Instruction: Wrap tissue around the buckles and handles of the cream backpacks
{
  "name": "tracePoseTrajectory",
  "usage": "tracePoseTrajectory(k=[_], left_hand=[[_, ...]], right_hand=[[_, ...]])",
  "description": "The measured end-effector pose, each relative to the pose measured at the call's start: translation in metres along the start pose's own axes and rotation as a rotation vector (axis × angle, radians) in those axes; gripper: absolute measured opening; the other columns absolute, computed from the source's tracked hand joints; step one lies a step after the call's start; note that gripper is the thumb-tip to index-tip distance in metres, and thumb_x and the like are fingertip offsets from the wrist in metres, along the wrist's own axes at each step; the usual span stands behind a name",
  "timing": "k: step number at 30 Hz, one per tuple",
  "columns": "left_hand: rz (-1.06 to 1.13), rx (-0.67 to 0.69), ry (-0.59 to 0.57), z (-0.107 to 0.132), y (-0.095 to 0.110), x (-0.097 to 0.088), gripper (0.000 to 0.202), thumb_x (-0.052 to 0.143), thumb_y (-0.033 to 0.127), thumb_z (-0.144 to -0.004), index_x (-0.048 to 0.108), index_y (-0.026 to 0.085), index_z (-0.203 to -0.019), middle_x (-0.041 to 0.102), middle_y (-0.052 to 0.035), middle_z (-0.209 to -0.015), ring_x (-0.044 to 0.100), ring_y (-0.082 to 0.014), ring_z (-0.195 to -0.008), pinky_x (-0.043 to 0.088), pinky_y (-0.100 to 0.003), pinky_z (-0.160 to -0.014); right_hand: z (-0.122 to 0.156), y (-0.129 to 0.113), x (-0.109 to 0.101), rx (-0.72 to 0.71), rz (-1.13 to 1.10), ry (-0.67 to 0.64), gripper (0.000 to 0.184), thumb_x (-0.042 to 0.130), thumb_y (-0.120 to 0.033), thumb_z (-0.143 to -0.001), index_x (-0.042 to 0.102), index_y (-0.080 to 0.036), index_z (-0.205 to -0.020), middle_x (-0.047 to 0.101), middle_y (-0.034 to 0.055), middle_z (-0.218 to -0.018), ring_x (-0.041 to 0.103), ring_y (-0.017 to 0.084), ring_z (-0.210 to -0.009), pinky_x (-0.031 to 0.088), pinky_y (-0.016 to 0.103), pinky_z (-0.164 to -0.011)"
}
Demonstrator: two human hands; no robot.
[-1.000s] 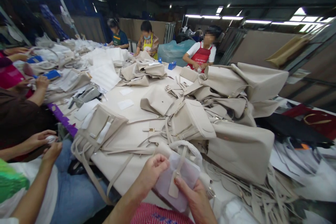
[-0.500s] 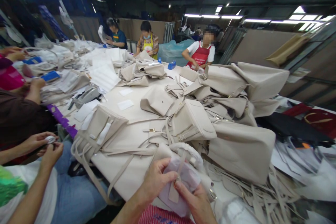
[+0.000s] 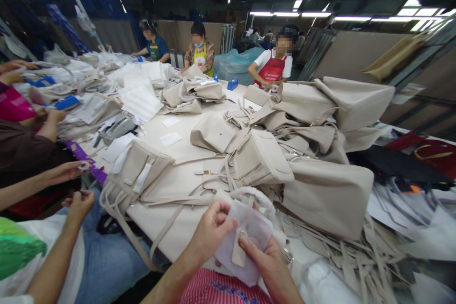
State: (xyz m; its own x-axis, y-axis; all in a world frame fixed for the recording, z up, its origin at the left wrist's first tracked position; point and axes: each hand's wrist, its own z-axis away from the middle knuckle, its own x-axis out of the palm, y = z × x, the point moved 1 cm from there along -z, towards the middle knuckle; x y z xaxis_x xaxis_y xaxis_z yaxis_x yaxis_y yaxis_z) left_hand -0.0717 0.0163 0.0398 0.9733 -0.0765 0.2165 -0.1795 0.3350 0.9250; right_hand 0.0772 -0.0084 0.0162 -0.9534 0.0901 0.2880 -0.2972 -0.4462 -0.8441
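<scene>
My left hand (image 3: 211, 228) is closed on the left edge of a thin white wrapping sheet (image 3: 256, 232) at the table's near edge. My right hand (image 3: 265, 259) pinches the sheet's lower right, with the thumb on a beige leather tag (image 3: 238, 252) that hangs on a narrow strap in front of the sheet. Right behind the sheet lies a beige handbag's wrapped handle (image 3: 254, 196). Both wrists come up from a red striped garment at the bottom.
Beige handbags are piled at the centre (image 3: 260, 159) and right (image 3: 327, 199); another lies at the left (image 3: 137, 171). Loose beige straps (image 3: 356, 266) spill at the lower right. A neighbour's hands (image 3: 73, 185) work at my left. Several people sit round the long table (image 3: 178, 185).
My left hand closed over the sheet and tag, then drew back to its left edge, so the sheet is spread again. The neighbour's hands have moved apart.
</scene>
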Motion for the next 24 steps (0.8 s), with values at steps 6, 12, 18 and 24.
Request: tracePoseTrajectory(k=[6, 12, 18, 24], left_hand=[[-0.058, -0.082, -0.011, 0.017, -0.018, 0.005, 0.032, 0.07, 0.016, -0.06, 0.06, 0.014, -0.091, 0.065, -0.0001, -0.08, 0.057, -0.0148, -0.069, 0.044, -0.024, -0.062], [-0.01, -0.053, -0.03, 0.012, -0.02, 0.01, 0.034, 0.071, 0.014, -0.06, 0.063, 0.014, -0.094, 0.066, 0.0005, -0.081, 0.057, -0.0146, -0.071, 0.043, -0.022, -0.062], [0.16, -0.054, -0.107, 0.014, -0.019, 0.006, 0.039, 0.074, 0.019, -0.065, 0.06, 0.015, -0.101, 0.071, -0.0061, -0.094, 0.064, -0.0209, -0.085, 0.049, -0.03, -0.076], [0.181, -0.088, -0.058, 0.013, -0.022, 0.006, 0.041, 0.078, 0.021, -0.06, 0.057, 0.017, -0.095, 0.07, -0.0022, -0.08, 0.063, -0.0171, -0.068, 0.048, -0.028, -0.064]], right_hand=[[-0.006, 0.004, -0.004, -0.007, 0.133, -0.029, 0.048, 0.082, -0.049, -0.058, 0.073, -0.016, -0.091, 0.077, 0.0084, -0.081, 0.07, 0.027, -0.074, 0.057, 0.037, -0.068], [-0.004, -0.009, -0.007, -0.005, 0.187, -0.065, 0.051, 0.073, -0.06, -0.064, 0.074, -0.016, -0.091, 0.076, 0.0078, -0.078, 0.071, 0.027, -0.073, 0.056, 0.035, -0.066], [-0.005, -0.02, -0.01, 0.038, 0.346, -0.103, 0.068, 0.051, -0.076, -0.072, 0.075, -0.016, -0.092, 0.076, 0.0095, -0.078, 0.069, 0.027, -0.071, 0.055, 0.034, -0.064], [0.003, -0.024, -0.002, 0.035, 0.313, -0.078, 0.069, 0.045, -0.076, -0.075, 0.076, -0.018, -0.094, 0.076, 0.0114, -0.083, 0.07, 0.029, -0.078, 0.055, 0.039, -0.074]])
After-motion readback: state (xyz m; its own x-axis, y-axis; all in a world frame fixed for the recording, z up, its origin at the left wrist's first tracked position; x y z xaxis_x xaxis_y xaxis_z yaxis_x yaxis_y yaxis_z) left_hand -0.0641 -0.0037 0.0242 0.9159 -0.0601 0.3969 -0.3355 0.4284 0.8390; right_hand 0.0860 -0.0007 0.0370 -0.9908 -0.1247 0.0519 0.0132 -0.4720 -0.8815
